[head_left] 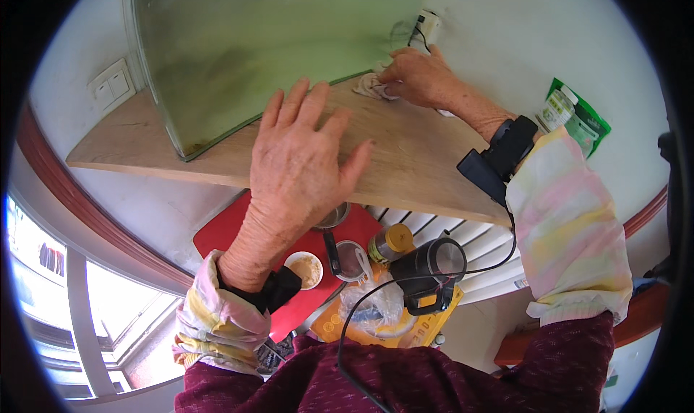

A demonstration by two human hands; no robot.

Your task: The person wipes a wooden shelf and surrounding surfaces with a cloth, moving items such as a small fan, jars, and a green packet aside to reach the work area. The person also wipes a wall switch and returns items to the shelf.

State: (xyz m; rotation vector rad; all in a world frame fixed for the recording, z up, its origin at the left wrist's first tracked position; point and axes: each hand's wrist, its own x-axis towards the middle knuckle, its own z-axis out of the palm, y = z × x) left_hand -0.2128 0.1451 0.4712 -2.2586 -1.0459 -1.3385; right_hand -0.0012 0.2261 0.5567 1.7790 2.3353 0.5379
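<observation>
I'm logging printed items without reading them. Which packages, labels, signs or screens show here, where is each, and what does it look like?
Green and white flat plastic pouch: against the white wall, right of the right hand, which is on a white cloth.
Yellow flat box: below the wooden shelf, under a clear plastic bag.
Gold-lidded jar: beside the box, label blurred.
No signs or screens.

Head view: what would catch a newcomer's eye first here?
The left hand, fingers spread, lies flat on the wooden shelf at centre. Farther back, the right hand presses a pale cloth against the shelf beside the greenish glass panel. Below the shelf, jars and small bowls crowd a red tray.
</observation>
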